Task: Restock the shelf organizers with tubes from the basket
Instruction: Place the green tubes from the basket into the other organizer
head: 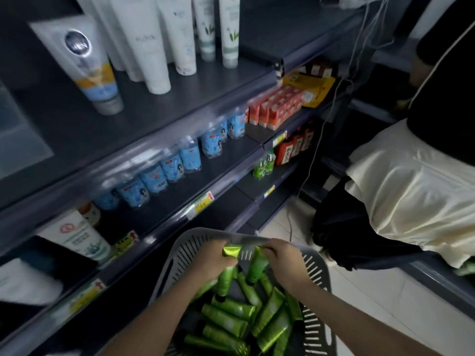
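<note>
A grey slotted basket (317, 263) sits low in front of me, filled with several green tubes (231, 321). My left hand (214, 258) grips one green tube (227, 273), its shiny crimped end poking up above the fingers and its cap pointing down. Just to the right, my right hand (284, 255) holds another green tube (257, 265) near its top end. Both hands hover over the far half of the basket. No shelf organizer is plainly visible.
Dark shelves rise on the left: white tubes (151, 44) on top, blue-labelled bottles (177, 160) below, red boxes (280, 106) further right. Another person in a cream skirt (401, 186) stands at the right on the pale tiled floor (372, 299).
</note>
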The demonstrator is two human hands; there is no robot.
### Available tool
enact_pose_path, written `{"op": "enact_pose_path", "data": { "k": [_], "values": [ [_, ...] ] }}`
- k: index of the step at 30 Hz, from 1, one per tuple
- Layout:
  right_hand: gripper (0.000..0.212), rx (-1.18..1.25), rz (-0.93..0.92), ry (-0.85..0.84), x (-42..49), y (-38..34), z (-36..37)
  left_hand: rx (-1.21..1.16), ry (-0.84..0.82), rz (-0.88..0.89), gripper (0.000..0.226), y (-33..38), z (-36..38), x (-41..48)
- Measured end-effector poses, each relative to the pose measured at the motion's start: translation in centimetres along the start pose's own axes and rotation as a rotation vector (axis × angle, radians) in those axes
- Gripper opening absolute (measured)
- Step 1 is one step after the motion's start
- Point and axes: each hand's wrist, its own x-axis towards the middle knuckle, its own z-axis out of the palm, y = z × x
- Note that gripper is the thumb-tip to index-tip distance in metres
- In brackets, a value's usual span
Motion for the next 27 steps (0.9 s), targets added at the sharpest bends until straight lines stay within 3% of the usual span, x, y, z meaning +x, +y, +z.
{"op": "enact_pose_path", "data": {
  "k": [4, 9, 19, 23, 27],
  "values": [
    [0.012, -0.002, -0.131, -0.039, 1.6, -4.7, -3.0, -0.004, 0.068, 0.073, 0.029, 3.4, -5.6, -1.5],
    [0.015, 0.055, -0.314, -0.041, 3.2, -11.9, -6.8, 0.029, 0.164, 0.146, 0.020, 7.3, -13.9, -4.0],
    [0.011, 0.223, -0.651, 0.067, 5.8, -28.0, -12.5, 0.156, 0.549, 0.201, 0.024, 11.5, -30.4, -11.8],
    [0.026, 0.260, -0.760, 0.096, 6.4, -34.8, -13.6, 0.187, 0.695, 0.213, 0.025, 12.0, -35.7, -14.9],
    [0.011, 0.313, -0.810, 0.088, 7.5, -40.9, -13.0, 0.249, 0.860, 0.177, 0.028, 11.2, -40.8, -17.4]
  ]
}}
